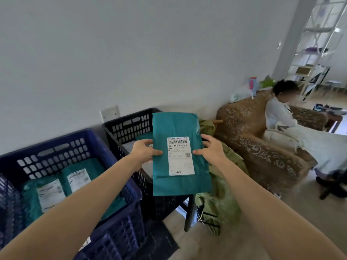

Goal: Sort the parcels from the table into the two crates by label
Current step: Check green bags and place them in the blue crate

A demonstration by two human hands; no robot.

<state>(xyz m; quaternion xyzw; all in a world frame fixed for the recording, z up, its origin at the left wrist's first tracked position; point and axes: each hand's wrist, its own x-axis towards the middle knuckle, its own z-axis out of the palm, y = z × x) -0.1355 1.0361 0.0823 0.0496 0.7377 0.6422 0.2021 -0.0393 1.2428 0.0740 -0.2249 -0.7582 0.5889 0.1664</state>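
Observation:
A flat teal parcel (178, 128) with a white barcode label facing me is held upright in the air. My left hand (143, 150) grips its left edge, thumb across the front, and my right hand (212, 150) grips its right edge the same way. The parcel hangs over the right side of the black crate (129, 126), which holds a teal parcel and something white. To the left stands the blue crate (56, 145), with two labelled teal parcels (62, 186) lying inside.
A green woven sack (221, 199) lies heaped right of the black crate. Beyond it a person sits on a brown patterned sofa (262, 152). A white wall runs behind the crates, and a white shelf unit (315, 53) stands at the far right.

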